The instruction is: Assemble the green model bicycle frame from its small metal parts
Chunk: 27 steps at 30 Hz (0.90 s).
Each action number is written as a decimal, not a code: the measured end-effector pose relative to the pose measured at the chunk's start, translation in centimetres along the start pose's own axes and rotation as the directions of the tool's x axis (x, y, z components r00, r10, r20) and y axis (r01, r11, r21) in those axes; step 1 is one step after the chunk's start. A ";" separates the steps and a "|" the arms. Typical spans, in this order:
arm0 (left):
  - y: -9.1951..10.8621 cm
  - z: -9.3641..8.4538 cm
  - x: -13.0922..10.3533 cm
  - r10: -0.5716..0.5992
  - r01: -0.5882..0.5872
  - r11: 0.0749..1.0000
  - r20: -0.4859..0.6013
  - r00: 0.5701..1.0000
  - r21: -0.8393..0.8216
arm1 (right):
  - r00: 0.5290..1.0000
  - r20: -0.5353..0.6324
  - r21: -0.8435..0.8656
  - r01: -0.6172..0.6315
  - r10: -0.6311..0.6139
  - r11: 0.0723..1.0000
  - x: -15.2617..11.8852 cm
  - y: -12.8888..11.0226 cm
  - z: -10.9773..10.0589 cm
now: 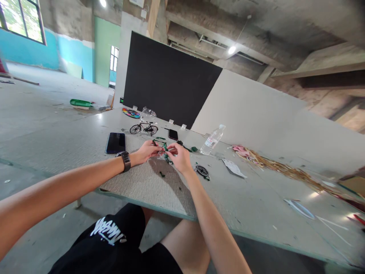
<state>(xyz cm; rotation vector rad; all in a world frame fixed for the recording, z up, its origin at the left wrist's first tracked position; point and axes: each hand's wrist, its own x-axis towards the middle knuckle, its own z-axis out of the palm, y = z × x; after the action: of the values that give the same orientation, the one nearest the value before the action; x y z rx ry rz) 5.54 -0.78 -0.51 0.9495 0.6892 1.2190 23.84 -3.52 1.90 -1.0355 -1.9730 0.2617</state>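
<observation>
Low over the table's near part, both my hands meet at a small green model bicycle frame [165,147]. My left hand [146,151], with a black watch [125,161] at the wrist, pinches it from the left. From the other side the fingers of my right hand [179,155] close on it; a thin part between the fingertips is too small to make out. A small dark green piece [162,174] lies on the table just below. To the right of my right hand lies a loose black spoked wheel [202,170]. Behind the hands stands a black model bicycle [144,128].
A dark phone [115,143] lies left of the hands, a smaller black device [172,134] behind them. A clear water bottle [212,140] stands tilted in view at right, near a paper sheet [234,168]. Brown strips [276,167] lie along the white wall. A black panel [171,80] stands behind.
</observation>
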 end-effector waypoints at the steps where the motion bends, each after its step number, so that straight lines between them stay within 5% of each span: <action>1: 0.0 0.0 0.0 -0.002 0.002 1.000 -0.003 1.000 0.004 | 1.000 0.007 -0.002 0.005 -0.005 1.000 0.0 0.0 0.1; 27: -0.2 -0.2 -0.2 0.052 -0.058 0.996 0.100 0.994 0.063 | 0.995 0.094 -0.011 -0.043 0.044 0.999 -0.1 -0.1 0.6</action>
<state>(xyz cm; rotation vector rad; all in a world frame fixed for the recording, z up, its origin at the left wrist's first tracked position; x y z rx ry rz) 5.41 -0.95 -0.77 1.0825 0.6321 1.1956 23.38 -3.57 1.52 -1.0907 -2.0387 0.3318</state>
